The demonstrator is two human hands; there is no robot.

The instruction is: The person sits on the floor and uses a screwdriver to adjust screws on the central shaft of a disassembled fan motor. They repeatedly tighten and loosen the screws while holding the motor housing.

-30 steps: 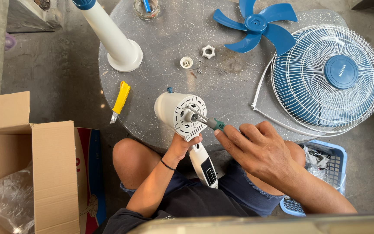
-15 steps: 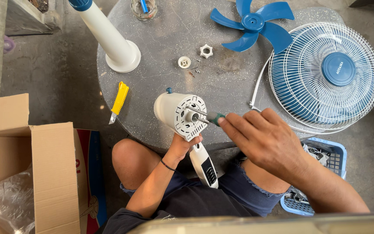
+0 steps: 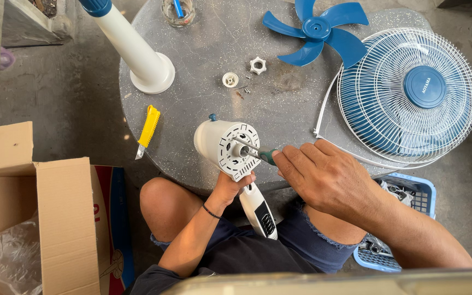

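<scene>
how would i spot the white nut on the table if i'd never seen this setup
Start at the round grey table and find the blue fan blade near its far edge. Just left of it and nearer the person lies the white nut. Unlike the round white cap beside it, it has toothed edges.

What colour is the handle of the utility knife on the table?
Yellow: the utility knife shows clearly in the head view.

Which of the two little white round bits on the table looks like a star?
The white fan nut, the right-hand one nearer the blue fan blade. It has bumpy points around a hole; the white cap beside it is plain round.
</scene>
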